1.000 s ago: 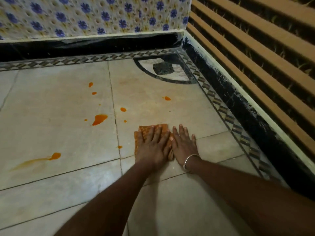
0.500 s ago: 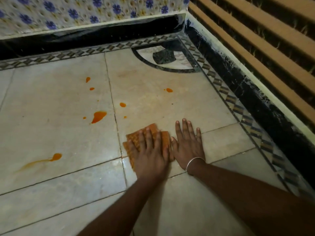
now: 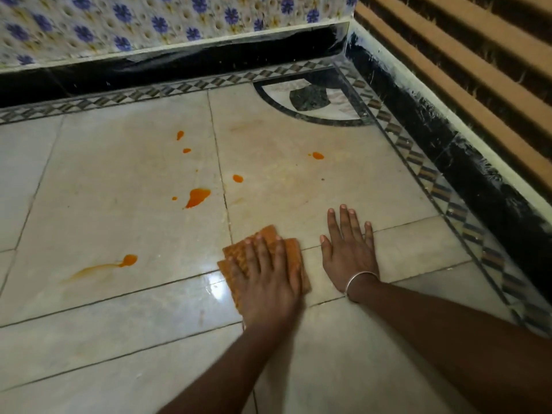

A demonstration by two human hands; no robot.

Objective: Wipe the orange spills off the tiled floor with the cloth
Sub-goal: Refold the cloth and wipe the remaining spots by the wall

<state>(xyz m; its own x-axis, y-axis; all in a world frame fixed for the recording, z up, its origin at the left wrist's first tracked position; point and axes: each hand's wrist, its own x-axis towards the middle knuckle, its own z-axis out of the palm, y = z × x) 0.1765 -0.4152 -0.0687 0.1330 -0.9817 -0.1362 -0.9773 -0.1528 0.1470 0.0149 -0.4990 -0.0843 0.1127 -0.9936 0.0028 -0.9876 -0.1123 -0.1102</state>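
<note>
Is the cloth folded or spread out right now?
Folded: the cloth shows stepped, overlapping layers at its edges, forming a small pad under the left hand.

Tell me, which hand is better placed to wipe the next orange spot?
The left hand: it presses the cloth, and the large orange spill lies just ahead-left of it. The right hand rests flat on bare floor.

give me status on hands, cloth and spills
Left hand flat on folded orange cloth, right hand flat on beige tiled floor. Orange spills unwiped, left of cloth. Nothing blocking.
</note>
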